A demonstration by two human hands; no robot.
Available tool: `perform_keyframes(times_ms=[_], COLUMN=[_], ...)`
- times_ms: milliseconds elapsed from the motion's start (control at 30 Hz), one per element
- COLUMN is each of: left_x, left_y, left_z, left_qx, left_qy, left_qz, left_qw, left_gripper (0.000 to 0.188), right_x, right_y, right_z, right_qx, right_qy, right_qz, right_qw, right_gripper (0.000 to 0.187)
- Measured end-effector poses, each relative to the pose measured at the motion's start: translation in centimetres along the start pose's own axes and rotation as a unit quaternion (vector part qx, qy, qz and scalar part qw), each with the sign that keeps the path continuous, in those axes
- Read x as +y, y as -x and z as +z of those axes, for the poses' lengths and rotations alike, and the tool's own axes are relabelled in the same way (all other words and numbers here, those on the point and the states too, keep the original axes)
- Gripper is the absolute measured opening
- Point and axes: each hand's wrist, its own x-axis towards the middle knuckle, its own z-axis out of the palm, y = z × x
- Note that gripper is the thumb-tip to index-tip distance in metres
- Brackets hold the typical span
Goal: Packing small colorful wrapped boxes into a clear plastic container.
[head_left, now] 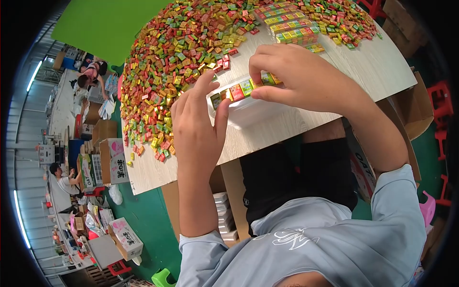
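Observation:
A clear plastic tray (244, 115) lies near the table's front edge, with a row of small wrapped candies (237, 92) in red, green, yellow and orange along it. My left hand (195, 115) is at the row's left end, thumb and fingers apart on either side of it. Over the right part of the row, my right hand (291, 76) closes thumb and forefinger around a few candies, which it partly hides. Beyond that hand stands a stack of filled clear trays (291, 28).
Loose wrapped candies (177, 52) are heaped over the table's left and far side. The pale wooden table (158, 178) ends just in front of my lap. Cardboard boxes (413, 105) stand at the right. Two other people (91, 76) work at a far-left bench.

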Motion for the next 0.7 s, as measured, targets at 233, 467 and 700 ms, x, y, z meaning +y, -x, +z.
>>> perform_keyframes(times_ms=[233,467,700], left_x=[-1.2,-1.3,-2.8], left_y=[-0.3,-0.8,-0.8], left_z=[-0.9,-1.2,-1.0], left_qx=[-0.036,-0.018,0.023], left_qy=[0.122,0.141,0.19], left_qz=[-0.022,-0.004,-0.021], left_qw=[0.992,0.99,0.981], left_gripper=[0.055,0.047,0.051], right_x=[0.3,0.9,1.1], right_y=[-0.8,-0.7,-0.9], right_z=[-0.1,-0.8,-1.4], right_qx=[0.016,0.013,0.04], right_qy=[0.1,0.085,0.077], right_qz=[-0.094,-0.153,-0.177], right_qw=[0.99,0.984,0.98], right_gripper=[0.027,0.032,0.028])
